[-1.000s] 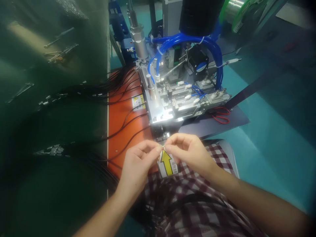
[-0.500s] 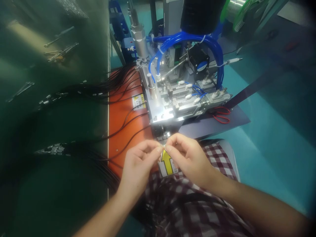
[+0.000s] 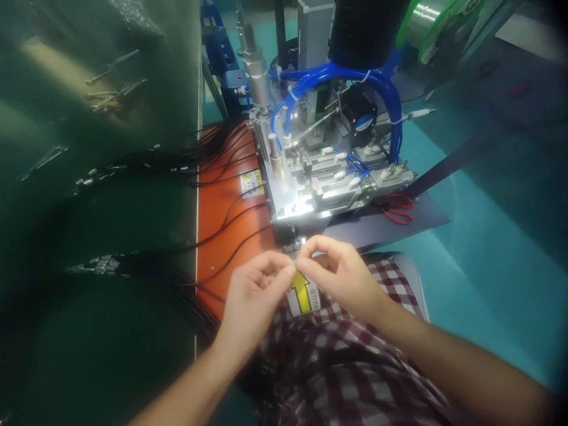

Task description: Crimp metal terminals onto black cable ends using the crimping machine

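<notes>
My left hand (image 3: pixel 260 287) and my right hand (image 3: pixel 339 272) meet fingertip to fingertip in front of the machine. Both are closed in a pinch, thumbs against forefingers. Whatever lies between the fingertips is too small and too covered to name. Just beneath them a label with a yellow arrow (image 3: pixel 302 297) shows on the front of the orange bench. Beyond the hands stands a metal machine (image 3: pixel 319 183) with air cylinders, bundled blue tubes (image 3: pixel 332 68) and a bright metal plate.
Black cables (image 3: pixel 226 222) run over the orange surface (image 3: pixel 217 254) onto a dark green mat (image 3: pixel 97 219), where cable ends lie in bunches. A red-handled tool (image 3: pixel 399 210) lies right of the machine. A green spool of wire (image 3: pixel 426 26) hangs at upper right.
The view has shifted slightly, so the machine sits a little lower and further right. Both hands keep their pinch, with the right fingers slightly raised and more of the arrow label showing.
</notes>
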Demonstrator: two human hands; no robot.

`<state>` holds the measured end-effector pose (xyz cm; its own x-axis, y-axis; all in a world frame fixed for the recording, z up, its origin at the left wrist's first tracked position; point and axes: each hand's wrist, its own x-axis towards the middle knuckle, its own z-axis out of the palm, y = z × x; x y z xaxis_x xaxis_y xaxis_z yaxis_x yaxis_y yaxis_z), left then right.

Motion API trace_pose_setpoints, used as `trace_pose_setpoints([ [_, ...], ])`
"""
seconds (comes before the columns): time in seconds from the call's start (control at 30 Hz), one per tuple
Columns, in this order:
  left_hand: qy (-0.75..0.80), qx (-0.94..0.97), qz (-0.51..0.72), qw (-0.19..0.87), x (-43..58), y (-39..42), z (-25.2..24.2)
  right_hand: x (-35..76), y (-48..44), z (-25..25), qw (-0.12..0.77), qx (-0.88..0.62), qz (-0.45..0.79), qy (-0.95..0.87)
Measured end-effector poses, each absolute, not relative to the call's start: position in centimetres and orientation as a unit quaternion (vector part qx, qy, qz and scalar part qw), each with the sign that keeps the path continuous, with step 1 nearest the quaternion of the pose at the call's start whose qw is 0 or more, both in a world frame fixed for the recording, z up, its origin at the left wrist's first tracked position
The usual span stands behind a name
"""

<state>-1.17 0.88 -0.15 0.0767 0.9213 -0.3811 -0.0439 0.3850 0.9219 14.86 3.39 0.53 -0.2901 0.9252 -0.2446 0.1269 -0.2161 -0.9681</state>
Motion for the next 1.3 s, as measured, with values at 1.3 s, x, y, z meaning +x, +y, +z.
trace_pose_setpoints([
  [1.3, 0.540, 0.406, 0.398, 0.622, -1.4, 1.3, -0.3, 13.4, 2.6, 0.1, 0.422, -0.484, 0.530, -0.554],
])
